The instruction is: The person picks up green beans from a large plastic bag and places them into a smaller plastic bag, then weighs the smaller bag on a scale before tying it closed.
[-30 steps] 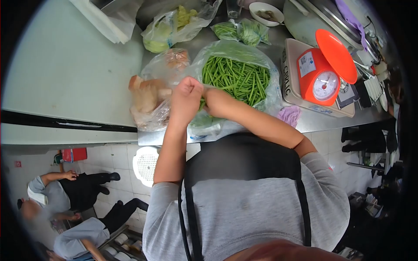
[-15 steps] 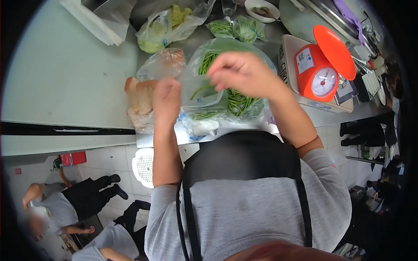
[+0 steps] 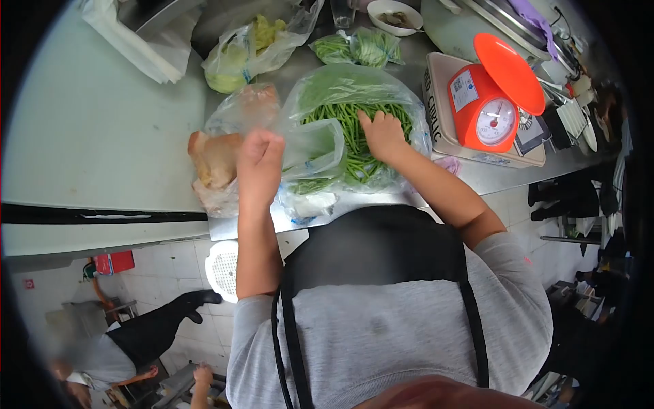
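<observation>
My left hand (image 3: 260, 158) is closed around the edge of a small clear plastic bag (image 3: 330, 140), whose mouth gapes toward the right. A few green beans show in its lower part. To the right lies a large open plastic bag (image 3: 340, 78) heaped with long green beans (image 3: 351, 129). My right hand (image 3: 385, 138) is down on that heap, fingers curled into the beans, with the fingertips partly hidden. Pale brown block-like pieces in clear plastic (image 3: 214, 160) lie just left of my left hand.
An orange dial scale (image 3: 470, 102) stands on a lidded box (image 3: 436, 116) at the right. Behind are bagged leafy greens (image 3: 238, 58), small bags of cut greens (image 3: 357, 49) and a white bowl (image 3: 395, 17). A white perforated stool (image 3: 221, 269) stands below the counter edge. Other people are at lower left.
My right hand has moved from above the small bag rightward and down onto the beans in the large bag. My left hand keeps its hold on the small bag.
</observation>
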A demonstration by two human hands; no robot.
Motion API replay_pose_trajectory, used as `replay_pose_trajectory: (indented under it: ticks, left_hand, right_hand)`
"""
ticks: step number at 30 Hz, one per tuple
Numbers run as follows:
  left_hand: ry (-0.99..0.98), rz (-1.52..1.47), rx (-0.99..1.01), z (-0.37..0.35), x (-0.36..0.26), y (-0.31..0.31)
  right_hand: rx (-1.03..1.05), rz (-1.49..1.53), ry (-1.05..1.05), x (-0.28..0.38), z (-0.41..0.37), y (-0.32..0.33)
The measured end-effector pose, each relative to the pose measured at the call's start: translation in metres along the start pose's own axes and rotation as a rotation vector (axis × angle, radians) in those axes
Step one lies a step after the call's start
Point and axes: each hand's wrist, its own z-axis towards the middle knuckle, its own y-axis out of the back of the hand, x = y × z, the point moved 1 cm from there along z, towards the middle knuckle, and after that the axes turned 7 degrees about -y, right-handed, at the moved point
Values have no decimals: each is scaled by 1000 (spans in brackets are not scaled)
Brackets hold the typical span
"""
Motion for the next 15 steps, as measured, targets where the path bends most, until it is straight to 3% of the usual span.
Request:
replay_pose_trajectory:
  ticks: [1,4,5,8,12,15]
  left_hand:
    - [-1,-7,4,-1,1,3]
    - [-31,-17,-11,-4,3,10]
    - [-58,-9,-23,-5,0,11]
    - [-90,31,-94,-4,2,15]
    - [23,11,-69,-9,-6,19]
    - [40,81,-102,-12,-6,20]
  right_hand:
    - [-147,37,82,-5,-4,-9]
    - [-84,396,194,-26,2,-3]
    - [-226,509,199,-29,4,4]
    - [-166,819,133,-21,-5,55]
    - [210,411,-20,-11,15,43]
    - [67,289,57,4,15,6]
